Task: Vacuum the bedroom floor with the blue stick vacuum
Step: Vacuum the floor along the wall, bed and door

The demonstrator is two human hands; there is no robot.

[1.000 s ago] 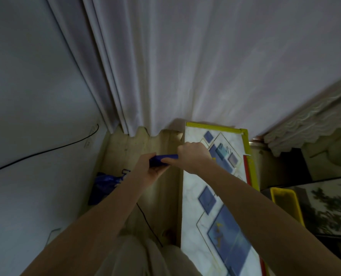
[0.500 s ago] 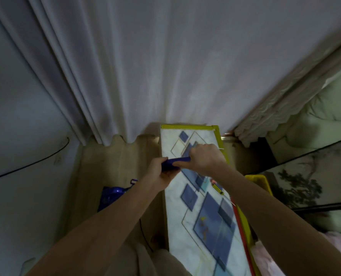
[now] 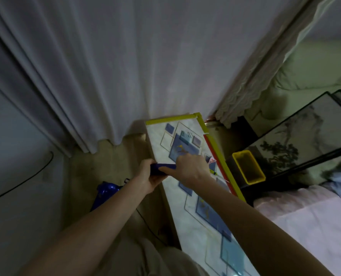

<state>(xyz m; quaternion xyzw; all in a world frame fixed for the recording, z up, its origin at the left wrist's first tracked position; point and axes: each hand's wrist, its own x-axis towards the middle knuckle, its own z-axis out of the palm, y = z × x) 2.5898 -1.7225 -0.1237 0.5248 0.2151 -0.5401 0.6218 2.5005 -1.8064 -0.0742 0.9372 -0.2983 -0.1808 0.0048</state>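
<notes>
Both hands clenched on vacuum handle [image 3: 162,168]: left hand [image 3: 148,177] below, right hand [image 3: 189,168] on top; body [image 3: 106,191] seemingly down-left.

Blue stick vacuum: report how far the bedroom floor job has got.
Done: nothing on the floor shows a cleaned stretch. In hand: the left hand and right hand both grip the vacuum's blue handle, and its blue body sits low by the wall beside the patterned board. Left: the whole floor, including the strip under the curtain.
</notes>
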